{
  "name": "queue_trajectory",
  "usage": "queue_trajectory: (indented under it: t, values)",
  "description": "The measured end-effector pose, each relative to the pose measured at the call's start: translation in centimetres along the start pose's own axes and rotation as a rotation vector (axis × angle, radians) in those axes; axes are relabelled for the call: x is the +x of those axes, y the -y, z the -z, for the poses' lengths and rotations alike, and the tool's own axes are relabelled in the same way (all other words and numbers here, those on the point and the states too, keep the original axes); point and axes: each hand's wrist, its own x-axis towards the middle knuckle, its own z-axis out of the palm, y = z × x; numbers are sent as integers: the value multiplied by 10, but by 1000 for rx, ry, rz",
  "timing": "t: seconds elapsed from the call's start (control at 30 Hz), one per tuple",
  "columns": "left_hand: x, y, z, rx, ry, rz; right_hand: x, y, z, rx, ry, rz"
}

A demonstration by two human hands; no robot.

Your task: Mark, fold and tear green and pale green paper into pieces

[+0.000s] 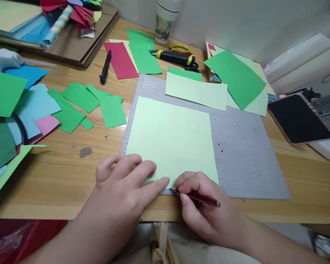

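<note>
A light green paper sheet [172, 137] lies on a grey cutting mat [242, 154] near the table's front edge. My left hand [126, 183] presses flat on the sheet's near left corner, fingers spread and pointing right. My right hand [202, 205] is closed around a red and black pencil [199, 197], whose tip touches the sheet's bottom edge just beside my left fingertips.
Green, blue, pink and red paper pieces [79, 106] are scattered at the left. A black pen [105, 66], black-and-yellow scissors [178, 57], a paper cup [165, 22] and more green sheets [235, 79] lie at the back. A phone [298, 119] rests at the right.
</note>
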Motion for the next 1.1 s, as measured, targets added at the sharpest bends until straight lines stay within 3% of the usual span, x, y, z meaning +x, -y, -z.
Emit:
queue_trajectory:
  t: [0.47,1.1]
  values:
    - [-1,1,-1,-24,24,16,5,-2,-1,-229,53,166]
    - [-2,1,0,-12,52,39,6,0,2,-176,67,141]
